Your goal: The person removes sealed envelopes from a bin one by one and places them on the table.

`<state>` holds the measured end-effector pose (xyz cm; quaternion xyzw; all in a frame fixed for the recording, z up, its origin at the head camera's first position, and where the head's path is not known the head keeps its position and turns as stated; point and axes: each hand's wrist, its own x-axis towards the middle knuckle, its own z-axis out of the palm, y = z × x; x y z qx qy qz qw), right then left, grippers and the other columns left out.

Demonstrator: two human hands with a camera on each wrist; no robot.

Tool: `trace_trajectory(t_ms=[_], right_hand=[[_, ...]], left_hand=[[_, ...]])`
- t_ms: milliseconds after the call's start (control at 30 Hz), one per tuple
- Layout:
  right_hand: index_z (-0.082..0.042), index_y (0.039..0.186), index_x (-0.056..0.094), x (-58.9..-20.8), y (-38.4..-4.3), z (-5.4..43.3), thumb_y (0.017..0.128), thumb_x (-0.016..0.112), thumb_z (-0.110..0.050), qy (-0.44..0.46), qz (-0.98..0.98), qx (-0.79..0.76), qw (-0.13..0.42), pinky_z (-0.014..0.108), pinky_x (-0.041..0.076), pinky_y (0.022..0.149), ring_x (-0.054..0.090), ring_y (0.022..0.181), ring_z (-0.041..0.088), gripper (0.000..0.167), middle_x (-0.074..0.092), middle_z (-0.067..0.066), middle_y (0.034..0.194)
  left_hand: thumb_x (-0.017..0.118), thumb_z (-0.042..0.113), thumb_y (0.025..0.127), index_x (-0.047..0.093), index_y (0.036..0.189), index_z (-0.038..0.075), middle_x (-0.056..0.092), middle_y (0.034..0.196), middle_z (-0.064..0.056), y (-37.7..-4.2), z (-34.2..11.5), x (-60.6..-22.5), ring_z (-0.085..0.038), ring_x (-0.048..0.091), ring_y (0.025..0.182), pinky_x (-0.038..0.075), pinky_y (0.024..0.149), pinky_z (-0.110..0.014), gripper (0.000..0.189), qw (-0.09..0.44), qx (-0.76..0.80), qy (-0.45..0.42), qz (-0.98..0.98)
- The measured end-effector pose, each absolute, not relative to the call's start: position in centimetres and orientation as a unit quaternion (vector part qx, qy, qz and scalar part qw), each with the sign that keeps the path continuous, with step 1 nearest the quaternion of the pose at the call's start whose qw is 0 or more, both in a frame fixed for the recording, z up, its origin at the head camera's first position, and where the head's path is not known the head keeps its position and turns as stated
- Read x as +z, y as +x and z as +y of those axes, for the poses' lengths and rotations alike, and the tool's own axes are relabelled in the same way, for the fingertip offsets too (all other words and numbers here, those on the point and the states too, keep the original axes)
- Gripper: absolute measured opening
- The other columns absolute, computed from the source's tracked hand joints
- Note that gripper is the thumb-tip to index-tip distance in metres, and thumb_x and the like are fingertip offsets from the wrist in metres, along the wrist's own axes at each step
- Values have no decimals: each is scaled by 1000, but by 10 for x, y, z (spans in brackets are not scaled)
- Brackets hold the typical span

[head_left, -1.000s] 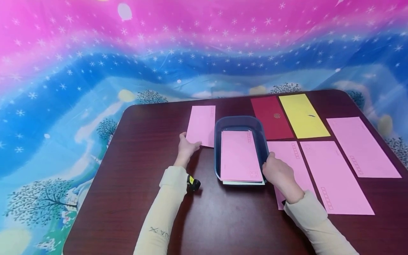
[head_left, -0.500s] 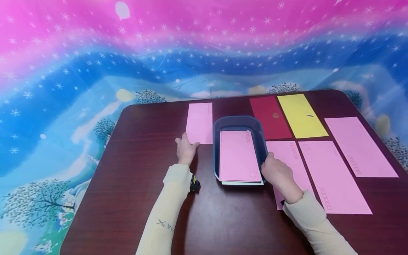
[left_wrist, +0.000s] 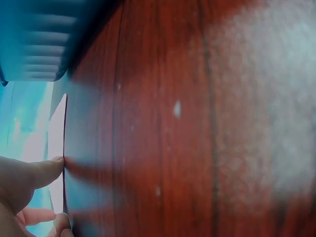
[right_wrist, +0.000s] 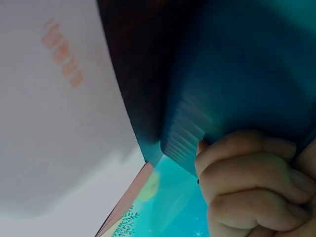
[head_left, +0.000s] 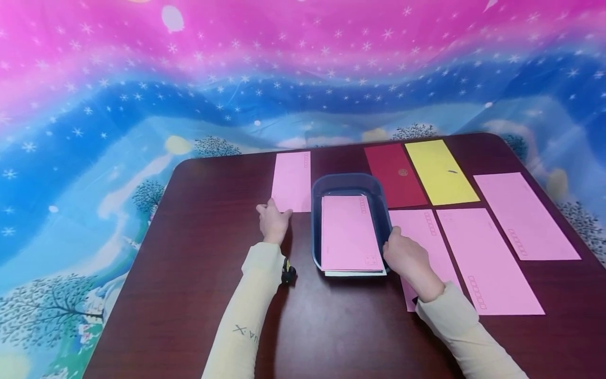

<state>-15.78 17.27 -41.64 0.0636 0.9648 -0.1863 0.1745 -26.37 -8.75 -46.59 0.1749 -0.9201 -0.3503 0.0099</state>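
In the head view, a pink envelope [head_left: 291, 181] lies flat near the table's far edge, left of a dark blue tray [head_left: 316, 231]. My left hand [head_left: 273, 223] touches its near edge with thumb and fingers spread apart. In the left wrist view the thumb [left_wrist: 42, 173] rests against that edge, with fingertips beside it at the corner. My right hand [head_left: 408, 258] grips the tray's right rim near its front corner; the right wrist view shows its fingers [right_wrist: 247, 180] curled over the rim. Inside the tray lies a stack of envelopes [head_left: 350, 231], pink on top, with a pale green edge under it.
Right of the tray lie a red envelope [head_left: 395, 176], a yellow envelope [head_left: 440, 171] and three pink envelopes, the nearest one [head_left: 421, 237] partly behind my right hand. The brown table [head_left: 213, 200] extends left and in front. A printed cloth [head_left: 284, 68] hangs behind it.
My left hand has moved the left pink envelope slightly away from me, and it now lies straighter. My right hand keeps its grip on the tray. The view has shifted a little to the right.
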Motion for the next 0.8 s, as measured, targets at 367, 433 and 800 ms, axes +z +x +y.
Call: trace_trajectory(t_ms=[367,433,800], right_hand=[[21,133,28,-415,-158,171,96,41,-14,67,964,-183,180,37,44,54,58,66,30,53,61,31,87],[21,133,28,-415,-158,171,96,41,-14,69,963,-184,183,36,44,54,58,67,30,53,61,32,90],[21,133,25,-413,-159,171,95,41,-14,72,961,-185,191,36,44,54,57,67,31,54,60,33,90]], left_hand=[[56,30,96,43,138,6,49,121,-22,-257,-82,-460,-38,65,93,54,75,-49,50,78,-231,109,-964],[52,31,98,46,133,4,54,116,-22,-252,-76,-452,-37,66,89,55,72,-49,45,89,-217,87,-968],[48,48,96,60,87,10,62,78,-8,-200,-34,-415,-26,65,62,49,53,-37,41,65,-154,-52,-985]])
